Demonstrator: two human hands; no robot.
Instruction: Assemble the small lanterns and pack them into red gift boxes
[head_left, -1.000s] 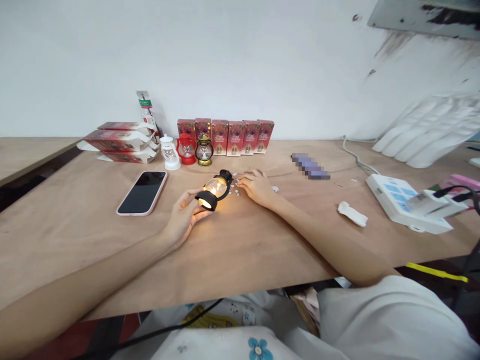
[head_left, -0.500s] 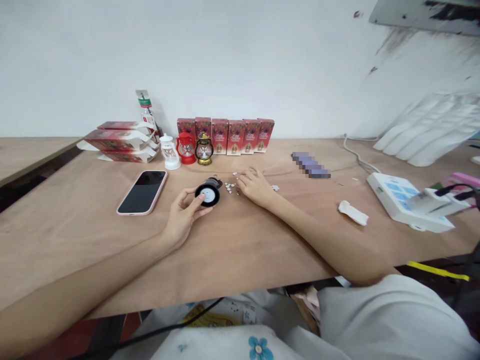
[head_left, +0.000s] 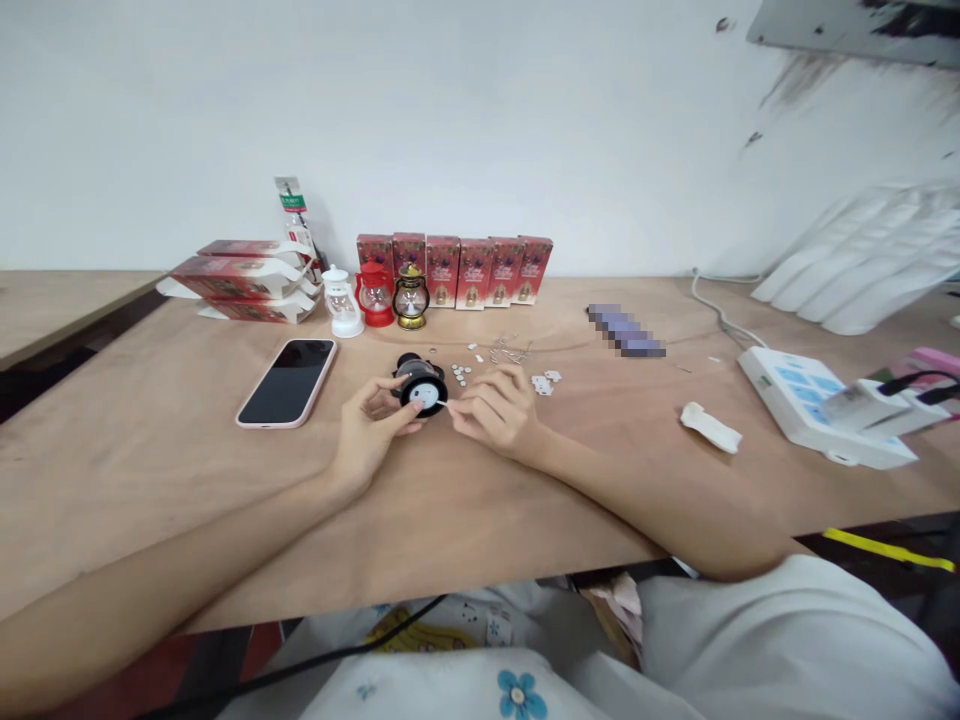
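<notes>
1. The left hand [head_left: 369,430] grips one black lantern [head_left: 424,392] over the counter [head_left: 360,560], base toward the wearer.
2. The right hand [head_left: 499,412] pinches one thin white piece [head_left: 442,403] at the base's edge.
3. Several small white discs [head_left: 459,372] lie just beyond, too small to count surely.
4. Farther back stand one white lantern [head_left: 344,308], one red lantern [head_left: 375,296], one black-and-gold lantern [head_left: 412,302] and six red boxes [head_left: 474,272].
</notes>
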